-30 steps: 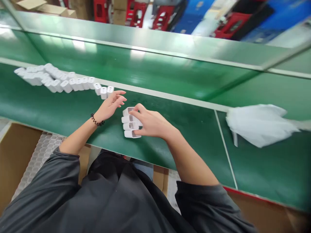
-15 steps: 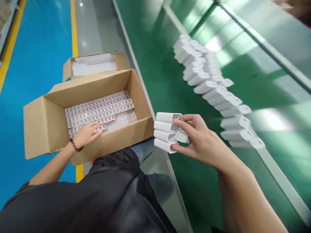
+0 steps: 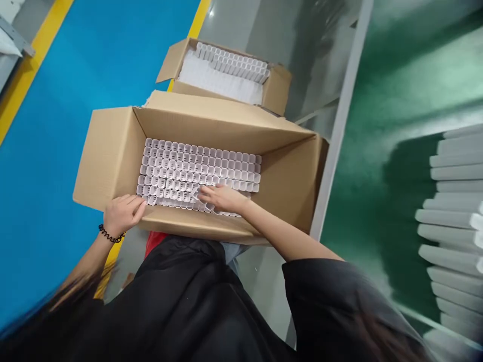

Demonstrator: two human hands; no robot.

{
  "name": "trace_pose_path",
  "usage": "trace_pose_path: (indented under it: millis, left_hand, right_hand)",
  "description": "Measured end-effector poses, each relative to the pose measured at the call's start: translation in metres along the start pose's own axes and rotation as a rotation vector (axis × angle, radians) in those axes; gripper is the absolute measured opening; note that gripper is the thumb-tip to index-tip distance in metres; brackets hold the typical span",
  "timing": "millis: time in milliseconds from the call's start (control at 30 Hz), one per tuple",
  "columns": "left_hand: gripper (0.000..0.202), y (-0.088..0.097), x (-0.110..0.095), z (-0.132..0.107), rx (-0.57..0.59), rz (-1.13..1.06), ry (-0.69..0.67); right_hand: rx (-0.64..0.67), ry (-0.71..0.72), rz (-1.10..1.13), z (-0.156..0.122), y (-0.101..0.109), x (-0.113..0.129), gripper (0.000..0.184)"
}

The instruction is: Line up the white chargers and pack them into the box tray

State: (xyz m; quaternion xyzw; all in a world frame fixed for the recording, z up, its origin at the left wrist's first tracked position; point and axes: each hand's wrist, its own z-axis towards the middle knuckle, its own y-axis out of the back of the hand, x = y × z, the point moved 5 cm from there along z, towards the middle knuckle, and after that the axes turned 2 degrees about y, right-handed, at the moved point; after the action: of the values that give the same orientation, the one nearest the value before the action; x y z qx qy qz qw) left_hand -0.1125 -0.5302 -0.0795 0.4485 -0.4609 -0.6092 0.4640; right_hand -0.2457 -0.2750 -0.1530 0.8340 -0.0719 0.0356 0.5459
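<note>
A large cardboard box (image 3: pixel 287 188) stands open in front of me, with packed rows of white plastic tubes (image 3: pixel 199 163) standing on end inside. My right hand (image 3: pixel 222 197) reaches into it and has its fingers closed on a few white tubes (image 3: pixel 195 194) near the front rows. Some of these are tilted, and the hand partly covers them. My left hand (image 3: pixel 123 213), with a dark coiled band at the wrist, is curled over the box's near left rim. Its fingertips lie beside the front-left tubes.
Behind stands a second cardboard box (image 3: pixel 279 90), part filled with white tubes and white sheeting. At right, more white tubes (image 3: pixel 453 226) lie in a line on a green surface (image 3: pixel 362 151) with a metal edge (image 3: pixel 339 125). A blue floor (image 3: pixel 113 45) with yellow stripes lies left.
My right hand has carried a stack of white tubes from the green surface into the box. The left hand has shifted from the tubes to the box's near left rim. The view has turned left.
</note>
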Motion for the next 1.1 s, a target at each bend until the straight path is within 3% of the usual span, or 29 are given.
trace_pose_path:
  millis: [133,233,433,700,933,1100]
  left_hand:
    - [0.023,0.001,-0.002,0.002,0.019,0.015,-0.001]
    - [0.02,0.004,-0.002,0.003,0.014,0.011,0.025]
    - [0.024,0.001,-0.001,0.003,0.077,0.003,0.08]
    - [0.032,-0.005,0.002,0.003,0.231,-0.03,0.2]
    - [0.032,-0.005,0.001,0.004,0.244,-0.027,0.187]
    - [0.03,-0.005,0.001,0.003,0.2,-0.01,0.167]
  right_hand:
    - [-0.034,0.235,0.013,0.055,0.0,0.025,0.042]
    - [-0.05,0.356,0.027,0.093,0.006,0.034,0.04]
    - [-0.021,0.421,0.07,0.13,-0.004,0.034,0.038]
    - [0.013,0.35,0.15,0.141,-0.012,0.042,0.041]
    - [0.06,0.3,0.258,0.105,-0.021,0.016,0.059]
    - [0.09,0.271,0.298,0.116,-0.024,0.012,0.07]
